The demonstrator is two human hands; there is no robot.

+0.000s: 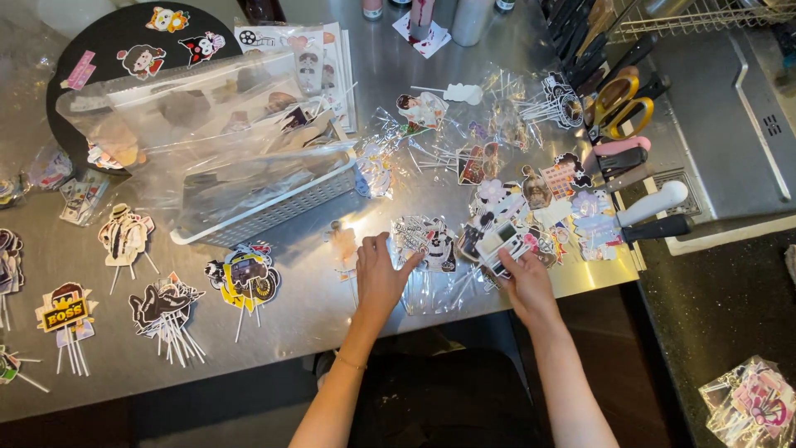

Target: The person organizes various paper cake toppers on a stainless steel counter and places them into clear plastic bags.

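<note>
Inspection of the head view finds sorting of paper cut-out toppers on sticks in hand on a metal worktop (332,315). The left hand (377,278) lies flat, fingers spread and empty, pressing on a clear cellophane packet (427,245) that holds a printed topper; it grips nothing. The right hand (524,278) has its fingers closed on a white-and-grey cut-out topper (500,241), pinched at its lower edge and lifted slightly over the heap of loose toppers (539,203). By my judgement the step is the pairing of one topper with a sleeve, and the next move calls for the left hand to steady the packet while the right brings the piece across, sticks kept clear of the crinkled film. Finished groups stand well apart to the left: a yellow-and-black topper bundle (66,311) and a car-shaped topper bundle (247,278). A white slotted basket (274,207) under a clear plastic bag (182,108) lies behind the left hand. Open room is narrow: the near worktop edge runs just below both wrists, and the only bare strip lies between the hands and the basket. To the right, knives with black and white handles (655,211) and yellow-handled scissors (618,104) sit near the heap, a hazard for any reach that way.
</note>
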